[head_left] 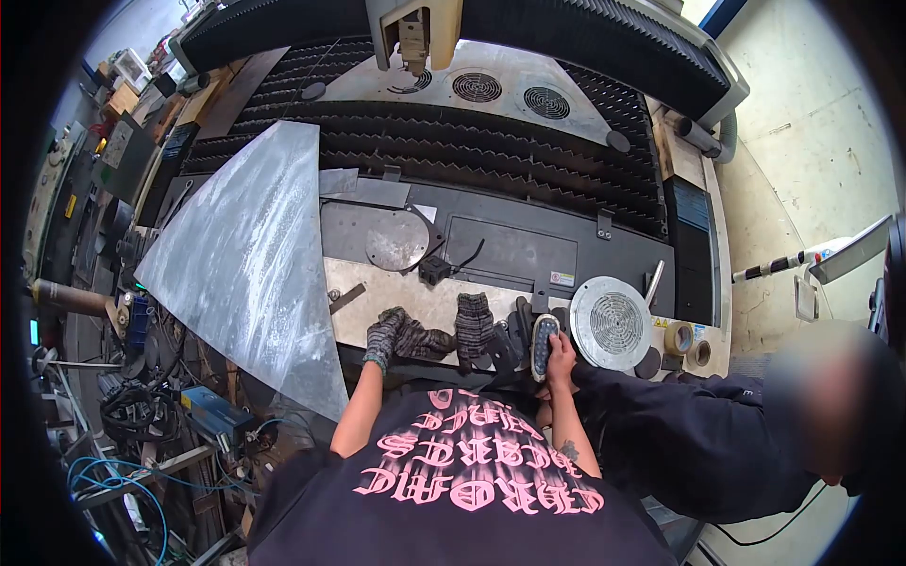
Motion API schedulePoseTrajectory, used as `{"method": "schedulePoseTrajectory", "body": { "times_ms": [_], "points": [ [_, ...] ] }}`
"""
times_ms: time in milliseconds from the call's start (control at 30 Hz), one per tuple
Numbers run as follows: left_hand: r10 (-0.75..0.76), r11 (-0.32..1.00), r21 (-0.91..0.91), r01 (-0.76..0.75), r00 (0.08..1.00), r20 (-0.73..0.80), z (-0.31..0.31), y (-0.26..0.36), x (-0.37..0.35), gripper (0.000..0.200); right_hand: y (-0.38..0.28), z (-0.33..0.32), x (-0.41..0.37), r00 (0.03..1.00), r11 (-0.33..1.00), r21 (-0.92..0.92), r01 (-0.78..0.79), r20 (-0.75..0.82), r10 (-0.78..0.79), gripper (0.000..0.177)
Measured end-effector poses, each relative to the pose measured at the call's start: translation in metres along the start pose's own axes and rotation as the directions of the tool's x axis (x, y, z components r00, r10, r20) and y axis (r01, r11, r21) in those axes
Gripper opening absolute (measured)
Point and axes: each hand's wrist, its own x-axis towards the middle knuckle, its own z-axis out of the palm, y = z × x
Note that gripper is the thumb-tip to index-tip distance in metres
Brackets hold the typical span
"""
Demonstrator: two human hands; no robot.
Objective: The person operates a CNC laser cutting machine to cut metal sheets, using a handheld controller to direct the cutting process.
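My left hand (384,336) wears a grey knitted glove with a green cuff and rests at the pale front ledge. Dark knitted fabric (422,341) lies right against it; its fingers cannot be told apart from that fabric. My bare right hand (561,358) is closed around an oval handheld remote (544,345) with a pale rim and rows of buttons. Between the hands lies a loose grey knitted glove (474,325). Beside the remote, dark items (510,345) lie partly hidden. A round metal disc with a slotted pattern (612,324) sits right of my right hand.
A large triangular metal sheet (255,255) leans across the left. Beyond the ledge is a cutting machine's slatted bed (444,156), with a sheet with round grilles (377,80) beneath the cutting head (412,47). Tape rolls (678,338) lie right. A person in dark sleeves (679,424) is close by.
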Motion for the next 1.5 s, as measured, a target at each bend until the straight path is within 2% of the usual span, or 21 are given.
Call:
{"method": "schedulePoseTrajectory", "body": {
  "times_ms": [67, 133, 333, 500, 600, 733, 933, 1033, 1133, 1333, 1433, 1500],
  "points": [
    [0.002, 1.000, 0.023, -0.002, 1.000, -0.004, 0.000, 0.000, -0.002, 0.033, -0.004, 0.000, -0.002, 1.000, 1.000, -0.027, -0.014, -0.011, 0.014, 0.037],
    [-0.036, 0.999, -0.037, 0.036, 0.999, 0.009, 0.003, 0.002, -0.001, 0.032, -0.009, 0.000, -0.003, 0.999, 0.997, -0.075, -0.026, -0.030, 0.024, 0.037],
    [-0.073, 0.991, -0.113, 0.075, 0.997, 0.021, 0.011, 0.017, -0.022, 0.031, -0.001, 0.000, 0.000, 1.000, 1.000, -0.010, -0.015, -0.017, 0.015, 0.038],
    [-0.043, 0.999, 0.010, 0.043, 0.999, -0.013, 0.006, 0.011, -0.012, 0.032, -0.001, -0.002, 0.000, 1.000, 1.000, 0.005, -0.020, -0.005, 0.020, 0.038],
    [-0.015, 1.000, -0.025, 0.015, 1.000, 0.011, -0.006, -0.013, 0.017, 0.031, -0.006, 0.001, -0.004, 1.000, 1.000, 0.007, -0.006, -0.010, 0.006, 0.038],
    [-0.051, 0.998, -0.023, 0.052, 0.999, 0.018, -0.002, -0.003, 0.006, 0.028, -0.005, 0.001, -0.003, 0.998, 0.998, -0.015, -0.056, -0.027, 0.055, 0.040],
    [-0.031, 0.999, 0.011, 0.031, 0.999, -0.014, 0.008, 0.014, -0.015, 0.030, 0.000, 0.002, -0.001, 0.999, 1.000, 0.000, 0.011, -0.033, -0.010, 0.039],
    [-0.055, 0.986, -0.153, 0.070, 0.994, 0.099, -0.010, -0.018, 0.022, 0.032, 0.019, -0.001, 0.006, 1.000, 0.999, 0.030, -0.010, -0.012, 0.011, 0.036],
    [-0.030, 1.000, -0.002, 0.030, 1.000, -0.005, 0.003, 0.009, -0.010, 0.031, 0.017, -0.001, 0.005, 1.000, 0.999, 0.039, -0.025, -0.006, 0.025, 0.035],
    [-0.025, 1.000, 0.005, 0.025, 0.999, -0.035, 0.006, 0.013, -0.014, 0.031, 0.019, -0.001, 0.007, 1.000, 0.999, 0.036, 0.015, -0.021, -0.015, 0.034],
    [-0.010, 0.998, -0.065, 0.009, 1.000, -0.020, 0.009, 0.015, -0.017, 0.032, 0.020, -0.001, 0.007, 0.999, 0.999, 0.025, 0.025, -0.023, -0.024, 0.034],
    [-0.032, 0.999, -0.013, 0.032, 0.999, -0.037, 0.012, 0.021, -0.024, 0.026, 0.015, -0.003, 0.005, 0.999, 0.999, 0.032, -0.038, -0.007, 0.038, 0.035]
  ]
}}
